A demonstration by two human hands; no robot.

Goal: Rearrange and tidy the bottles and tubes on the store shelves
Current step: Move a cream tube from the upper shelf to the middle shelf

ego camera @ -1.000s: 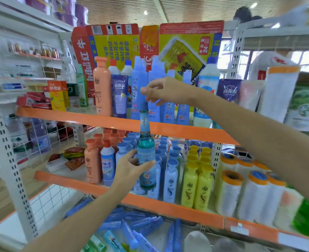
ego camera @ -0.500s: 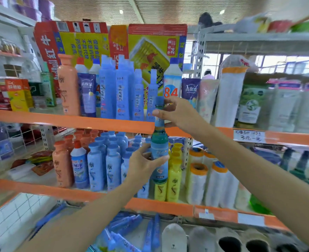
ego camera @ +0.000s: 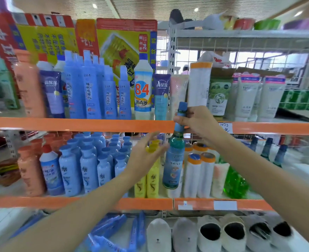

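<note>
The green bottle (ego camera: 173,160) is pinched at its neck by the right hand (ego camera: 195,120); the left hand (ego camera: 146,153) is held open, its fingers blurred, beside it.

Blurred, hidden and cut-off parts

The left hand (ego camera: 146,157) is smeared by motion, so its fingers cannot be made out. The bottle (ego camera: 173,160) neck is covered by the right hand (ego camera: 195,120). The slippers (ego camera: 222,235) are cropped below.
</note>
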